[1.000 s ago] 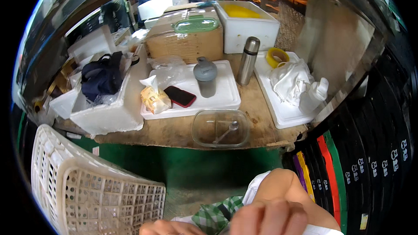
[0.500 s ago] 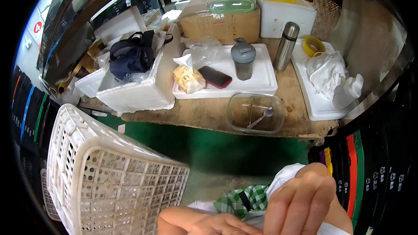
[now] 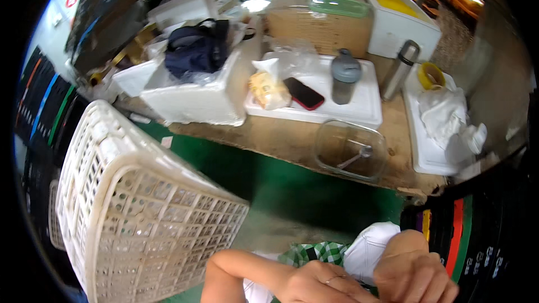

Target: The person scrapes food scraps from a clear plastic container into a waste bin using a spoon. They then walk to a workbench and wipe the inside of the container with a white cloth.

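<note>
Both of my hands are low in the view, close together in front of my white clothing and a green checked cloth (image 3: 317, 252). My left hand (image 3: 323, 281) wears a thin ring; its fingertips are cut off or hidden at the lower edge. Beside it, my right hand (image 3: 415, 269) is closed with curled fingers, slightly blurred, and whatever it may hold is hidden. Beyond the hands, a rectangular glass container (image 3: 321, 146) with a small clear spoon (image 3: 355, 157) inside stands at the table's near edge.
A white perforated crate (image 3: 168, 230) stands at left. On the wooden table (image 3: 269, 146) are a foam box (image 3: 191, 101) with a dark blue bag, a phone (image 3: 304, 93), a tissue pack (image 3: 269, 90), a grey shaker bottle (image 3: 345, 78), a steel thermos (image 3: 400, 70) and tape (image 3: 431, 76).
The view has turned, so the table things sit further right and tilted. My right hand has moved lower and a little right, with its fingers curled further down. My left hand shows more now.
</note>
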A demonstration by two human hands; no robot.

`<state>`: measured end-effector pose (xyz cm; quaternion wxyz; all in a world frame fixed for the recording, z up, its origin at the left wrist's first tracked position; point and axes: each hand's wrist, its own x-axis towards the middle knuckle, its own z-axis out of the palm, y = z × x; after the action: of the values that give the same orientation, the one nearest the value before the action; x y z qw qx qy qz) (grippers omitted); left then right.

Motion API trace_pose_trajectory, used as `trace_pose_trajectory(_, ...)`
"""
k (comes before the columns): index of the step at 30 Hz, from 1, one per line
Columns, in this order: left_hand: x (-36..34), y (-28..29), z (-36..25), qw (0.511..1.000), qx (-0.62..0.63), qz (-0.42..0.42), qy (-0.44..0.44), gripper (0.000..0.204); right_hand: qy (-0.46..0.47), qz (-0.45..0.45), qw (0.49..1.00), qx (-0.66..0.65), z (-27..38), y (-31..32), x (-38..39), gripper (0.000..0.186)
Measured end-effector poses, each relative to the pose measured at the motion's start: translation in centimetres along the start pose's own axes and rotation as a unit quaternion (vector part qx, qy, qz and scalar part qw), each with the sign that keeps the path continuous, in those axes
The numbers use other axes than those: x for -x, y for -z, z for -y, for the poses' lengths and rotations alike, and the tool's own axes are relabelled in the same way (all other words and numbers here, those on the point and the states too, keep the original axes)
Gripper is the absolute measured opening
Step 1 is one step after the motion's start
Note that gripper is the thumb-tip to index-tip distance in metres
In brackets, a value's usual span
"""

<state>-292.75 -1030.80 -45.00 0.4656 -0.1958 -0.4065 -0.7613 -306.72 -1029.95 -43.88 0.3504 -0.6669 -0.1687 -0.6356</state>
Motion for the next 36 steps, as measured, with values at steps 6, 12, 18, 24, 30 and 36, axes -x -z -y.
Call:
trace_pose_trajectory(6,-0.6,2.5,-1.0,0.995,-0.006,0.098,0.007,0.043,-0.022,-0.143,0.989,0.039,-0.2,-1.8,0.4,0.006)
trace_pose_trajectory(12,-2.9,7.5,1.3,0.972,-0.055,0.226,0.013,0.049,0.033,-0.198,0.978,0.049,-0.5,-1.0,1.3,0.007)
trace_pose_trajectory(18,-9.0,25.0,4.1,0.701,-0.664,-0.237,0.106,0.017,0.003,-0.284,0.955,0.081,0.1,-2.2,1.4,0.008)
trace_pose_trajectory(24,-10.7,37.1,8.3,0.276,-0.842,-0.147,0.44,0.06,-0.05,-0.298,0.947,0.11,-1.4,-0.7,1.8,0.019)
trace_pose_trajectory(30,-12.6,37.4,12.0,0.339,-0.719,-0.394,0.461,0.067,-0.118,-0.246,0.95,0.151,0.6,1.1,2.6,0.013)
trace_pose_trajectory(36,-11.9,43.0,9.0,0.579,-0.488,-0.528,0.384,0.055,-0.124,-0.238,0.957,0.11,-0.1,2.0,4.2,0.023)
